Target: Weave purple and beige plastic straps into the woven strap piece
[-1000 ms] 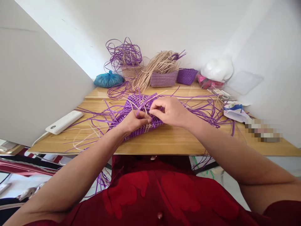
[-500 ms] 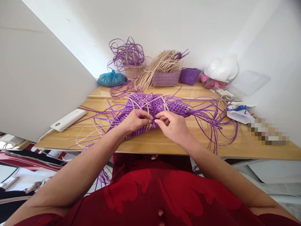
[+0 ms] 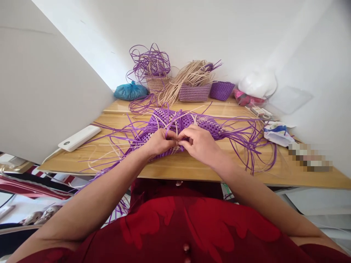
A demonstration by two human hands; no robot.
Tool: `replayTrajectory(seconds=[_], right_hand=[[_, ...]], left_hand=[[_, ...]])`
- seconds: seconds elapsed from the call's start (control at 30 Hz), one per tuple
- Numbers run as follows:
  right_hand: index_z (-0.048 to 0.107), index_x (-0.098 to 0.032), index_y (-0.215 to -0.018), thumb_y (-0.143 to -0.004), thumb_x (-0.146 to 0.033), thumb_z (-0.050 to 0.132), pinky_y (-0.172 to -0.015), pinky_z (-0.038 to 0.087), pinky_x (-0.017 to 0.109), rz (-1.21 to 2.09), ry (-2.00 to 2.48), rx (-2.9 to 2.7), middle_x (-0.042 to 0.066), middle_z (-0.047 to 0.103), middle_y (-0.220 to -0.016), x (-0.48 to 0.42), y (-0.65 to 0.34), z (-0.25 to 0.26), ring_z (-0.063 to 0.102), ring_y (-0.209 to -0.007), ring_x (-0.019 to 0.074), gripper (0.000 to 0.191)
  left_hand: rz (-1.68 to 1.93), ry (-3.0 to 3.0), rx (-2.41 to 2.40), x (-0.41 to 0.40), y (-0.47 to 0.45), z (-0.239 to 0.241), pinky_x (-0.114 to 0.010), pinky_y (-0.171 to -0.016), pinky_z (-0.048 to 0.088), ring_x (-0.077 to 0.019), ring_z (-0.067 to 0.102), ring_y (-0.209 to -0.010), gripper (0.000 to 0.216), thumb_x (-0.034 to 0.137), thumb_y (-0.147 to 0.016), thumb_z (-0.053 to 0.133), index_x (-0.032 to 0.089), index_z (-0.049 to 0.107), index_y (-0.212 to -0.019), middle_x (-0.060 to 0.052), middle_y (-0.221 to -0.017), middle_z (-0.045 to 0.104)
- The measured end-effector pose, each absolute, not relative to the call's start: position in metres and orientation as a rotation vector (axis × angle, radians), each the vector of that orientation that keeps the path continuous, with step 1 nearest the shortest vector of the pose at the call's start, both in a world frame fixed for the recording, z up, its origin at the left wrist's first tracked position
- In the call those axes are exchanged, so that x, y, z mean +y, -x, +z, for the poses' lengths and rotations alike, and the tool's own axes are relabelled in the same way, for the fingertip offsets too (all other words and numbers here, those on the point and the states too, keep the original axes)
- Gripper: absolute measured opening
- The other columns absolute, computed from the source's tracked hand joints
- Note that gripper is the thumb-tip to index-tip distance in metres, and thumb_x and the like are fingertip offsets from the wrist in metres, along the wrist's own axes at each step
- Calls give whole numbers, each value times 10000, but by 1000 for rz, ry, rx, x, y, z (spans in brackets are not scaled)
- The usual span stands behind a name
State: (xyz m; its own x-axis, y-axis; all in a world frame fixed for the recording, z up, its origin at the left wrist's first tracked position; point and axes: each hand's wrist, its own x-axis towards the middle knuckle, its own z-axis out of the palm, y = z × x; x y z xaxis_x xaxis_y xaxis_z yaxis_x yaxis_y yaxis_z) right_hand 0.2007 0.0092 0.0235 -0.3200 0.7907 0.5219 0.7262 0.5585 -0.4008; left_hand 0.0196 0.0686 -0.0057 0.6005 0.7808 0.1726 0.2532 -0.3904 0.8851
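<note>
A half-woven purple and beige piece of basketwork [image 3: 211,124] lies on the table in front of me, with long loose strips fanning out on both sides. My left hand [image 3: 162,141] pinches a purple weaving strip near the middle of the weave, thumb and forefinger together. Close against it, my right hand [image 3: 197,141] is also closed in a pinch at the same spot, its fingertips meeting the left ones. What lies between the right fingertips is too small to make out. Purple strips [image 3: 251,140] trail off to the right of the weave.
Along the back stand a beige basket [image 3: 157,84], a striped basket [image 3: 194,93] heaped with strips, a purple basket [image 3: 221,90] and a blue bag [image 3: 131,91]. A white power strip [image 3: 79,138] lies left, an open packet [image 3: 278,134] right. The wooden table [image 3: 233,171] ends near my body.
My right hand has turned slightly and come closer to the left, fingertips now meeting. The purple loops standing above the weave at its middle have shrunk or shifted.
</note>
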Motion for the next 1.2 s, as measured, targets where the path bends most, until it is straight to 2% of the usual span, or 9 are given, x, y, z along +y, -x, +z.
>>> replayTrajectory(seconds=[0.13, 0.33, 0.5, 0.7, 0.8, 0.9, 1.0, 1.2], right_hand=[[652, -179, -826, -832, -70, 676, -751, 419, 253, 119, 1148, -2091, 17, 590, -860, 8, -205, 13, 554, -787, 135, 111], [629, -183, -792, -844, -48, 632, -757, 415, 254, 140, 1065, -2091, 10, 595, -825, 11, -208, 9, 561, -796, 142, 145], [634, -173, -788, -831, -29, 630, -741, 416, 245, 139, 1041, -2077, 5, 602, -798, 12, -210, 6, 559, -775, 133, 150], [654, -174, -762, -817, -31, 638, -721, 437, 245, 210, 1025, -2054, -5, 624, -760, 16, -212, 9, 577, -738, 122, 154], [691, -191, -861, -857, -30, 577, -779, 481, 266, 247, 960, -2024, 12, 680, -853, 10, -216, 6, 625, -808, 132, 197], [694, -209, -936, -892, -106, 606, -793, 522, 280, 149, 962, -1908, 42, 685, -987, -3, -220, -9, 647, -882, 149, 143], [684, -210, -899, -884, -198, 691, -751, 546, 275, 0, 1012, -1852, 47, 661, -922, -10, -218, -33, 648, -832, 152, 21], [698, -222, -957, -910, -182, 658, -799, 566, 280, -237, 885, -1797, 51, 690, -909, 5, -206, -56, 662, -824, 147, 74]], left_hand=[[706, -1963, 777, 72, -18, -7, -244, -677, 420, -131, 542, -679, 211, 320, -778, 684, 114, 726, -756, -1, -703, 647], [634, -1982, 728, 75, -13, -9, -241, -703, 430, -128, 554, -697, 212, 315, -810, 675, 118, 752, -828, -4, -739, 673], [620, -1986, 687, 75, -11, -8, -234, -691, 420, -124, 555, -701, 269, 375, -846, 661, 123, 757, -849, 4, -735, 674], [640, -1886, 779, 72, -15, -9, -236, -648, 411, -118, 551, -646, 263, 384, -763, 752, 125, 771, -804, 5, -687, 681], [697, -1857, 824, 72, -18, -9, -238, -633, 418, -117, 556, -622, 214, 340, -728, 772, 127, 761, -747, 2, -662, 683], [759, -1851, 845, 71, -19, -7, -253, -697, 466, -142, 614, -690, 199, 319, -707, 781, 135, 770, -782, -22, -740, 732], [793, -1889, 861, 72, -20, -6, -267, -718, 484, -161, 641, -730, 215, 327, -704, 775, 140, 773, -811, -35, -781, 749], [830, -1910, 913, 75, -20, -6, -271, -746, 495, -169, 658, -762, 204, 311, -701, 757, 136, 769, -805, -42, -809, 760]])
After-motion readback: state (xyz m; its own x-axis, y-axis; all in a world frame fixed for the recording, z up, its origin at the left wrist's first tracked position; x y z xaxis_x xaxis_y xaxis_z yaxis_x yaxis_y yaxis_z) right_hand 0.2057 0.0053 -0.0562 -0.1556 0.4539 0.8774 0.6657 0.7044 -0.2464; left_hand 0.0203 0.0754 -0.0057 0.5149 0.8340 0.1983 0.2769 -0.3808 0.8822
